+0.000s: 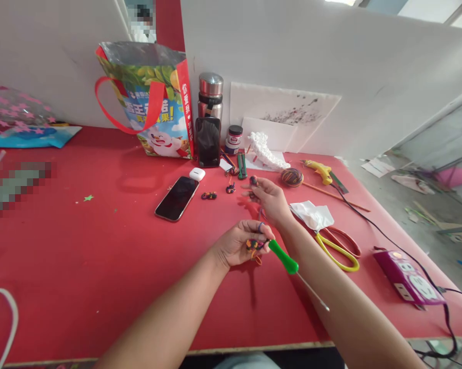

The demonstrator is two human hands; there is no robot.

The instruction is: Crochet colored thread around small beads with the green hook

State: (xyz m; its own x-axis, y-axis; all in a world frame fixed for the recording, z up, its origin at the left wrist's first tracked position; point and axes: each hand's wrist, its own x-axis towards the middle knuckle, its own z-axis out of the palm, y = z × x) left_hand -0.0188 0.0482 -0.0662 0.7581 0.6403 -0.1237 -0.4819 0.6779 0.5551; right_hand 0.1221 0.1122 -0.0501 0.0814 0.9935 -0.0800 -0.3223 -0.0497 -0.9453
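Background: a red surface (pixel 111 266) stands against pale board walls; a pixelated patch blurs the top of the view and another the left edge.
Bag writing: the printed bag (pixel 165 146) reads "你爱我" with a heart down its red side; on the front "雪王" shows, the other characters partly covered by the red handle.
Jar label: the dark-lidded jar (pixel 234 139) carries print too small to read.
Purple box: the box (pixel 405 277) bears pale marks, not clearly legible.
Left hand: its fingers grasp the multicoloured crochet piece (pixel 254 245) by the green-handled hook (pixel 283 258); the left hand (pixel 238 245) hides part of the piece.
Right hand: the right hand (pixel 269 199) is raised beyond the left, fingers bent; a small dark bit shows at the tips, but whether they grip it I cannot tell.
Scissors: white tissue (pixel 312 214) covers all but the yellow and red handles (pixel 354 264).
Farther back: a yarn ball (pixel 291 177), yellow glue gun (pixel 320 171) and white crochet strip (pixel 264 148).
Left of the hands: a phone (pixel 177 199) beside a white case (pixel 197 174), and two small crochet bits (pixel 209 196).
Cut off: a white cable (pixel 12 312) leaves at the left.
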